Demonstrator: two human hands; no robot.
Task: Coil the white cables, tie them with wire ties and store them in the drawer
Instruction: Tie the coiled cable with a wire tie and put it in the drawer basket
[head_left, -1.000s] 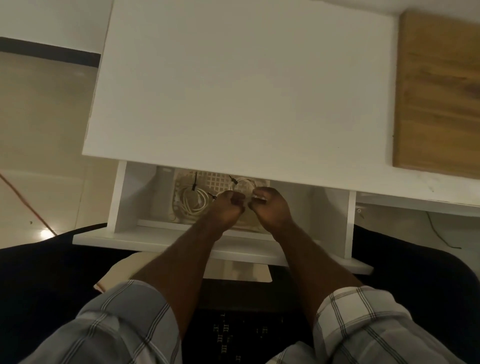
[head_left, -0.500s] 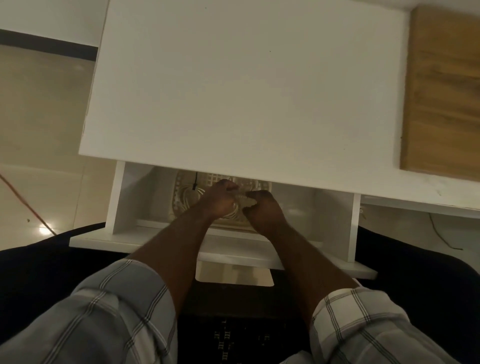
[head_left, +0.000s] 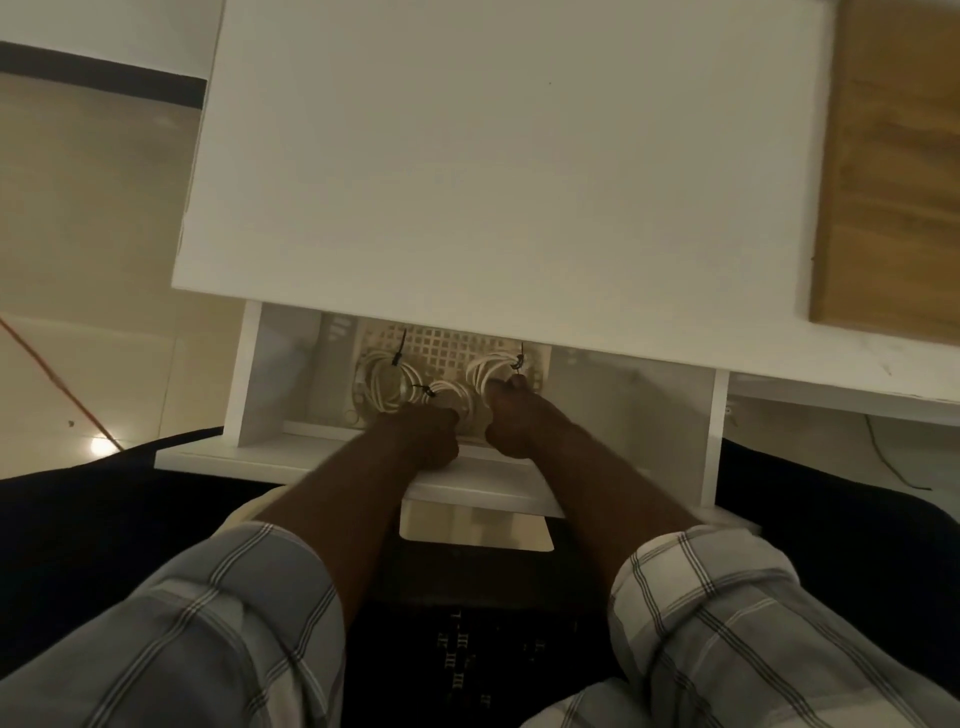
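Both hands had drawn back toward the drawer (head_left: 249, 384) front: left hand (head_left: 426, 434) clenched, seemingly empty; right hand (head_left: 511, 415) touching the nearest coil (head_left: 493, 371); storing looked nearly finished.

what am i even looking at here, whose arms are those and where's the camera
There is no machine here: the arms belong to a person wearing a camera on the head, looking down. Below a white desk top a drawer stands pulled out. Inside lies a pale perforated tray with coiled white cables, bound by dark wire ties. The left hand and the right hand are curled at the coils near the drawer's front; blur hides exactly what each grips. Checked sleeves fill the bottom.
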